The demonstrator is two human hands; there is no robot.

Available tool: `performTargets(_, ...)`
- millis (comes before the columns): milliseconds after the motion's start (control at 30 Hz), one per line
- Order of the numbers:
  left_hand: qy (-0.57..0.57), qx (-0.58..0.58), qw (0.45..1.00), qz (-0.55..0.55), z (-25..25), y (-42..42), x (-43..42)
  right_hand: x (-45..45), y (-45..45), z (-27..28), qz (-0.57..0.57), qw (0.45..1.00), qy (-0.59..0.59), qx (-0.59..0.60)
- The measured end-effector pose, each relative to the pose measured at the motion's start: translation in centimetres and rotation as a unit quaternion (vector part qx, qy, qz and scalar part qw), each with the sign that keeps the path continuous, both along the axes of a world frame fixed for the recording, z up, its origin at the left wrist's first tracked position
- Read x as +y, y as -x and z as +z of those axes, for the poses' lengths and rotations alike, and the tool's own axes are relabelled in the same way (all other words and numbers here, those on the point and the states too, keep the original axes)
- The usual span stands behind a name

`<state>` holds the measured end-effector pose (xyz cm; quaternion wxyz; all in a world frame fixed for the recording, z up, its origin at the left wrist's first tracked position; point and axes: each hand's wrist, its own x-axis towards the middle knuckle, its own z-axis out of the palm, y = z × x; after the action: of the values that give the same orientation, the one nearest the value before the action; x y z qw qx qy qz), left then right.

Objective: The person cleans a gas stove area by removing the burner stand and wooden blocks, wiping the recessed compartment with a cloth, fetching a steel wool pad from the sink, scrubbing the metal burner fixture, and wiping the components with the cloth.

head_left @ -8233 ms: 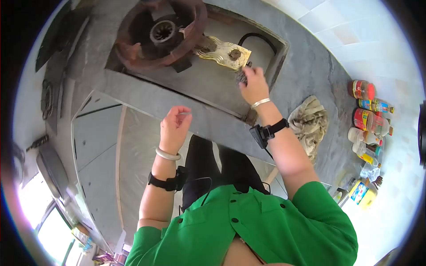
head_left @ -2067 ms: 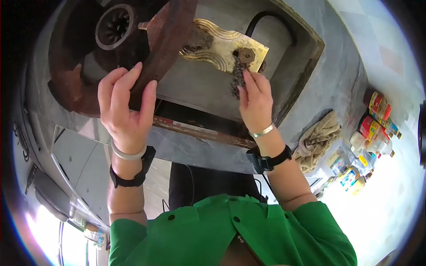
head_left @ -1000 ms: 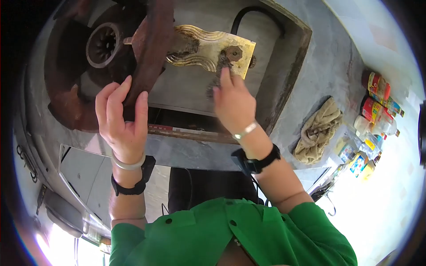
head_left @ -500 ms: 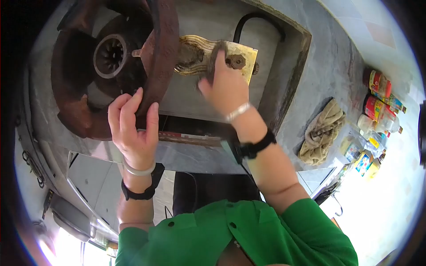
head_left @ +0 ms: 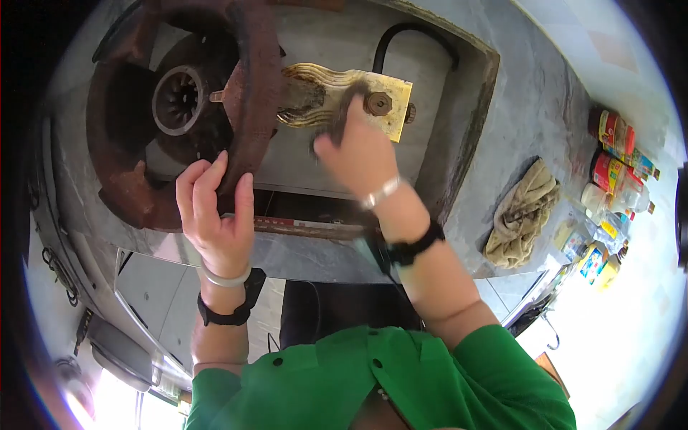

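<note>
One scourer, blurred, under right grip

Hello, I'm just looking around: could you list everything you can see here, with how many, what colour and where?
Stove ring: one, rusty brown, around the burner
Burner: one, dark, inside the ring
Patterned plate: one, gold with dark stains, beside the ring
Knob: one, brown, on the plate
Scouring pad: one, dark, blurred, at the right hand's fingers
Hose: one, black, in the recess
Countertop: one, grey, around the recess
Cloth: one, stained beige, on the countertop
Jars and bottles: several, mixed colours, far right
Shirt: one, green, on the person
Left hand: one, at the ring
Right hand: one, over the plate
</note>
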<state>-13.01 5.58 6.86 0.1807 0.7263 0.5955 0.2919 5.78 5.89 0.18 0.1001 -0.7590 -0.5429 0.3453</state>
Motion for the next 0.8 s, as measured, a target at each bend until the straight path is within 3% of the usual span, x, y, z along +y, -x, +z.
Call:
performTargets(100,-0.005,0.009,1.0,-0.002,0.1,0.0,0.1,0.7,0.4,-0.6,-0.033,0.999,-0.01,0.004)
performTargets(200,-0.002,0.01,1.0,-0.006,0.1,0.0,0.2,-1.7,1.1,0.9,0.002,0.996,0.079,0.032)
performTargets(367,-0.005,0.005,1.0,-0.01,0.1,0.1,0.2,1.2,-0.3,-0.7,-0.034,0.999,-0.032,0.009)
performTargets(500,-0.005,0.009,1.0,-0.006,0.2,0.0,0.2,-2.4,0.0,0.4,-0.009,0.996,0.067,0.064)
performTargets(600,-0.015,0.016,1.0,-0.017,0.1,0.0,0.1,0.7,-0.8,-0.5,-0.017,0.999,-0.011,0.026)
performTargets(733,-0.025,0.016,0.999,-0.023,0.1,0.0,0.3,-3.8,-1.3,0.6,0.019,0.996,0.089,0.009)
performTargets(800,-0.026,0.023,0.999,-0.022,0.0,0.0,0.3,-5.6,-2.8,0.3,0.033,0.996,0.073,-0.046)
